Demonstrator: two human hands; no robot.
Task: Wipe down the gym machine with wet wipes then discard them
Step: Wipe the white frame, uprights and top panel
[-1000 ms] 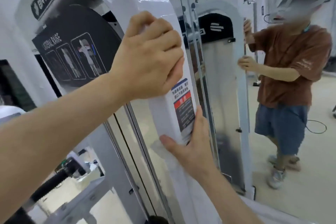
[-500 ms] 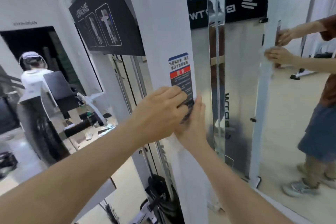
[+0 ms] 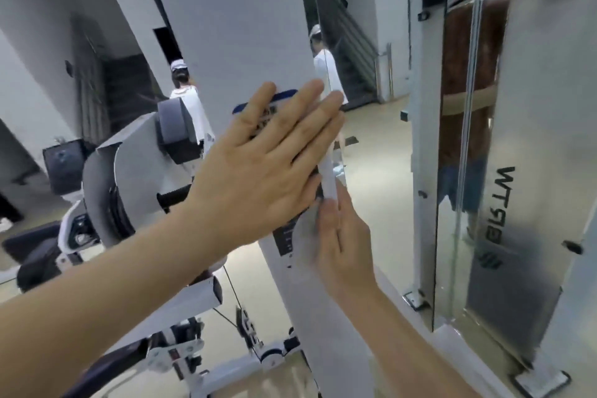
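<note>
— Left hand (image 3: 258,171) spread flat, fingers straight, over the warning label (image 3: 284,241) on the white upright (image 3: 232,26) of the gym machine (image 3: 106,171). How far along are we?
— Midway, we judge. Just right, the wet wipe (image 3: 305,236) lies pale and blurred on the upright's edge, pressed there by our right hand (image 3: 345,236), fingers extended. We reckon the rest of the machine awaits wiping, and discarding too; no bin shows.

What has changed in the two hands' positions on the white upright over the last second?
The left hand slid down the white upright from its curved top to the warning label, and its curled fingers flattened out. The right hand stayed against the upright's right edge by the label.
</note>
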